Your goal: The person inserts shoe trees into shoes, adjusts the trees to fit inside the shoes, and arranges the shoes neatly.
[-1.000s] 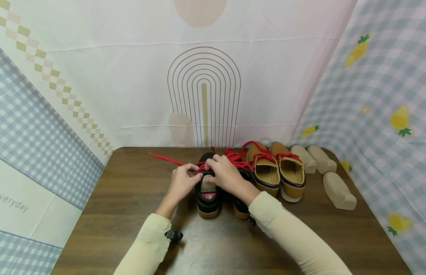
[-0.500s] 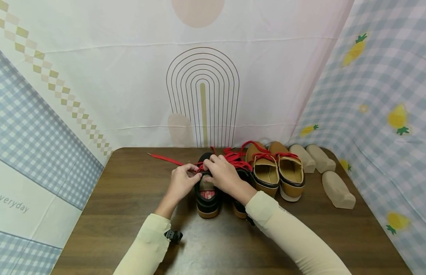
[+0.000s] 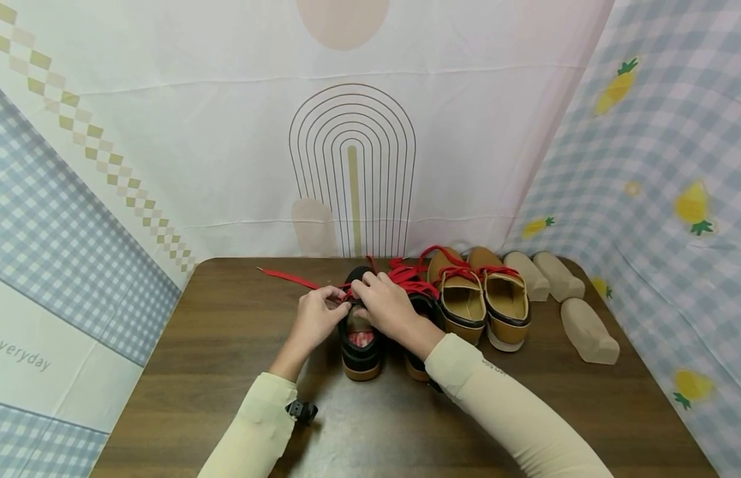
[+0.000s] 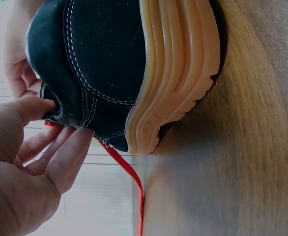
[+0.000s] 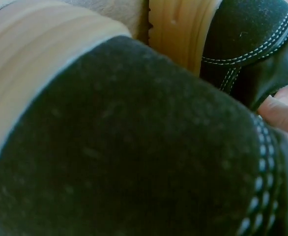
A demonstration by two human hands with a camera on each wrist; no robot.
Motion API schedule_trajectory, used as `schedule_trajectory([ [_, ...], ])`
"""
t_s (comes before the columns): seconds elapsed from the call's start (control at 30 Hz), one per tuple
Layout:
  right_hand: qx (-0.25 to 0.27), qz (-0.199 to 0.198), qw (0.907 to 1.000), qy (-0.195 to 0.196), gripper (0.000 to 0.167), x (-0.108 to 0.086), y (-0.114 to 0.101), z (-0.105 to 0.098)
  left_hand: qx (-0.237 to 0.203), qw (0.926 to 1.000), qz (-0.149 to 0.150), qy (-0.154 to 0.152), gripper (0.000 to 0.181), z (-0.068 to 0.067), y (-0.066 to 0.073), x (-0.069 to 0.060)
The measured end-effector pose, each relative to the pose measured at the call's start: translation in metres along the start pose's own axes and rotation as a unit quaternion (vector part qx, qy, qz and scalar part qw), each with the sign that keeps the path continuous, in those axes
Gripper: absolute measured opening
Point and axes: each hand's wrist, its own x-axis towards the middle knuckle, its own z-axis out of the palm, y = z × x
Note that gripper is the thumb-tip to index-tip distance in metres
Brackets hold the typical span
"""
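A black shoe [image 3: 361, 364] with a tan sole and red lace stands near the back middle of the table. My left hand [image 3: 318, 317] pinches the left edge of its lacing flap, thumb inside and fingers outside, as the left wrist view shows. Across the opening, my right hand [image 3: 387, 304] grips the shoe's right side near the laces; its fingertips are partly hidden. Inside the shoe, a beige block [image 3: 360, 323] shows above a red patterned insole [image 3: 361, 339]. A red lace [image 4: 127, 168] trails to the left. The second black shoe [image 5: 134, 142] stands beside it, under my right wrist.
To the right stand two tan shoes [image 3: 506, 324] with red laces. Beyond them lie several beige foot-shaped blocks [image 3: 588, 332]. Loose red laces [image 3: 415, 282] heap between the pairs. A patterned cloth [image 3: 245, 153] hangs right behind the wooden table [image 3: 227, 372].
My right hand has shifted slightly left over the shoe opening. My left hand keeps its hold in the same place.
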Motion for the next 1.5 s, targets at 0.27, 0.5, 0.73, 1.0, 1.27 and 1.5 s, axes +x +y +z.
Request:
schedule_trajectory([
  [0.27,-0.012,0.010,0.9996,-0.022,0.039,0.000,-0.003,0.003,0.008,1.0000,0.000,-0.001,0.011,0.000,-0.001,-0.001],
  [0.5,-0.007,0.025,0.9989,-0.038,0.041,0.003,-0.004,0.002,0.009,1.0000,-0.002,-0.001,0.011,0.000,-0.001,-0.001],
  [0.73,-0.004,0.020,0.9992,-0.035,0.040,0.005,-0.004,0.001,0.006,1.0000,-0.005,0.002,0.011,-0.001,-0.004,0.001],
  [1.0,-0.002,-0.008,1.0000,0.000,0.035,-0.001,-0.001,0.002,-0.007,0.9999,-0.002,0.007,0.011,0.001,-0.006,0.001],
  [1.27,0.020,-0.012,0.9993,0.029,0.033,-0.010,0.003,-0.006,-0.027,0.9996,-0.007,0.003,0.013,0.001,-0.004,-0.001],
  [1.5,0.056,-0.011,0.9977,0.035,0.035,-0.016,0.007,-0.019,-0.025,0.9997,-0.001,0.003,0.012,0.000,-0.002,0.001],
])
